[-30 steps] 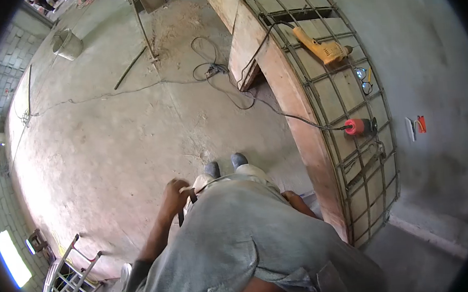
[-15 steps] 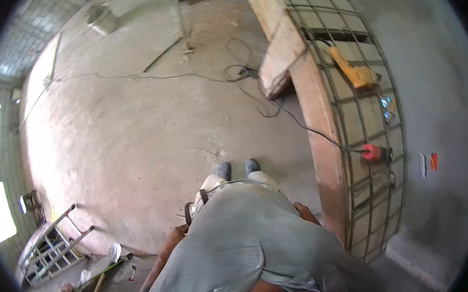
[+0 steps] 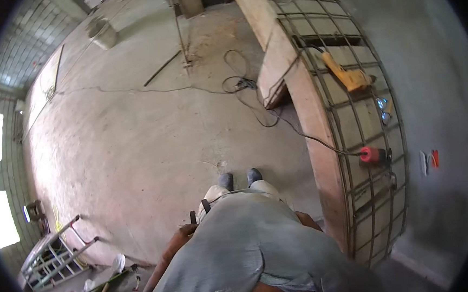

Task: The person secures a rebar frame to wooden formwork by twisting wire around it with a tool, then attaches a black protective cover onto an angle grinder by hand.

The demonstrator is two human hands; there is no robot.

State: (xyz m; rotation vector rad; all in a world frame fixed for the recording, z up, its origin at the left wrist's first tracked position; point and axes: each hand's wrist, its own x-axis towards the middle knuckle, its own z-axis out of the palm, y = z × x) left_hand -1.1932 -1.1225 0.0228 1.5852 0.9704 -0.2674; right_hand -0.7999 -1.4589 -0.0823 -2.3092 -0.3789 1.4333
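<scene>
My left hand hangs at my left hip, beside a dark strap-like piece at my waist. Its fingers are too small and partly hidden, so whether it grips that piece does not show. On the other side, my right hand is low by my right hip, mostly covered by my grey shirt. To my right, a yellow power tool lies on a tied rebar grid. A red-bodied tool with a black cord rests on the same grid, below a pair of glasses.
Along the grid runs a wooden board. The black cord coils across the concrete floor. A bucket stands far left, a bar lies ahead, and a ladder and shovel lie lower left.
The view has tilted slightly, so the floor and ladder sit a little lower and the grid's far end has shifted left. My left hand shows slightly more; the tools have stayed put.
</scene>
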